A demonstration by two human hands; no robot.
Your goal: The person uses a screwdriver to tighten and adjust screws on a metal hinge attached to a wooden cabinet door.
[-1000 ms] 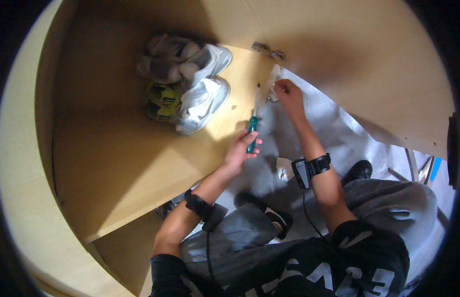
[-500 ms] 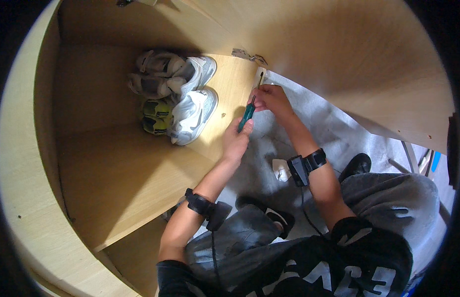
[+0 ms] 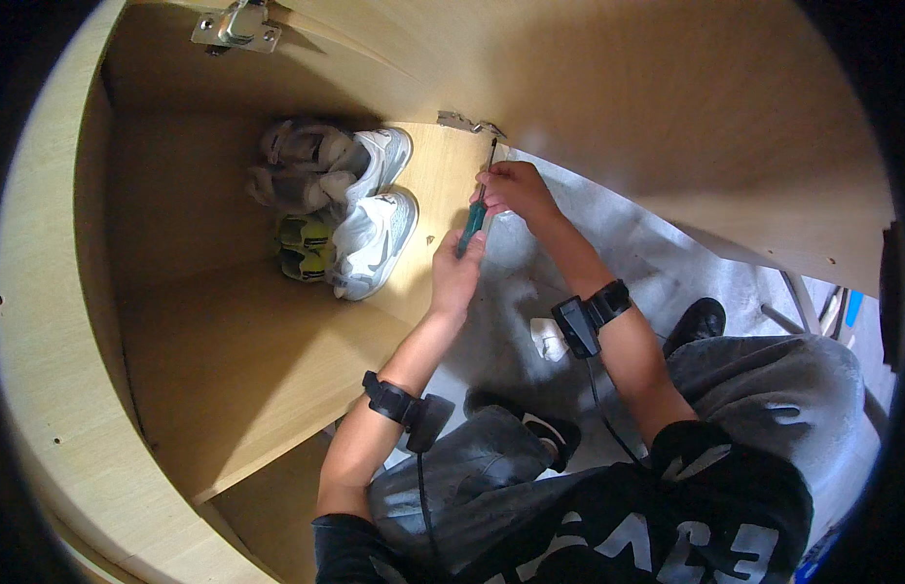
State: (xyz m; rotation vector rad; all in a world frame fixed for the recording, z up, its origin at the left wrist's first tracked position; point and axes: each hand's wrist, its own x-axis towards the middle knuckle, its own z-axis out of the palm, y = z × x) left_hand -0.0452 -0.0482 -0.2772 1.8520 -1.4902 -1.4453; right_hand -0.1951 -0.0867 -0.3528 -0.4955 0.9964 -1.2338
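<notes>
A screwdriver with a green handle (image 3: 475, 220) is held in both my hands. My left hand (image 3: 455, 274) is closed round the lower end of the handle. Beyond it, my right hand (image 3: 521, 191) has its fingers pinched on the screwdriver where the shaft meets the handle. The tip points away from me and lies just below a metal hinge (image 3: 462, 123), where the cabinet door (image 3: 686, 127) joins the cabinet; whether it touches anything I cannot tell.
White and grey sneakers (image 3: 377, 238) and yellow-green shoes (image 3: 304, 246) stand on the wooden shelf (image 3: 268, 341) to the left. A second metal hinge (image 3: 236, 29) is higher up. Crumpled white paper (image 3: 547, 339) lies on the grey floor.
The view has shifted, so the upper hinge shows more fully. Both hands and the screwdriver appear slightly further left, the tip nearer the lower hinge. My grip looks the same.
</notes>
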